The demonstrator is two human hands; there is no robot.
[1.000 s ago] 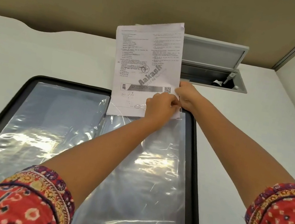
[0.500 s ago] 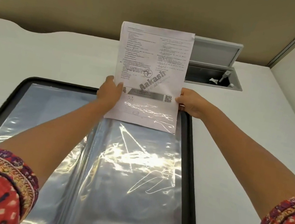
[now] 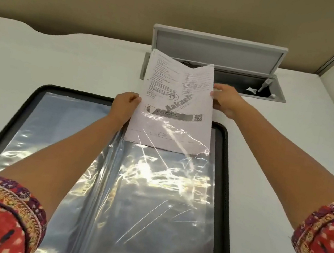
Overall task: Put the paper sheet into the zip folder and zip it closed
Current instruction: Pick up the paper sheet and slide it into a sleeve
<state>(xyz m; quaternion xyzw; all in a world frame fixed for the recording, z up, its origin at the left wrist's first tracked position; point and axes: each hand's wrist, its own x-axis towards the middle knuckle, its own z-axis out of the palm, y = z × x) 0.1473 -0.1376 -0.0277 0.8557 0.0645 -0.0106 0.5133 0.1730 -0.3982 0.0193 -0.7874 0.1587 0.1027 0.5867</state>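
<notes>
The zip folder [image 3: 229,203] lies open on the white desk, black-edged, with clear plastic sleeves inside. A printed paper sheet [image 3: 177,97] stands partly inside the top of the right-hand sleeve; its lower part shows through the plastic and its top bends back. My left hand [image 3: 124,106] grips the sheet's left edge. My right hand [image 3: 224,101] grips the right edge a little higher.
Behind the folder an open grey cable hatch [image 3: 219,46] is set into the desk, its lid raised and small white items inside. A beige partition wall [image 3: 138,0] closes the back. Bare white desk [image 3: 62,60] lies on both sides of the folder.
My left hand moved from beside my right hand to the sheet's left edge. The sheet has slid lower into the right-hand sleeve and its top now leans back.
</notes>
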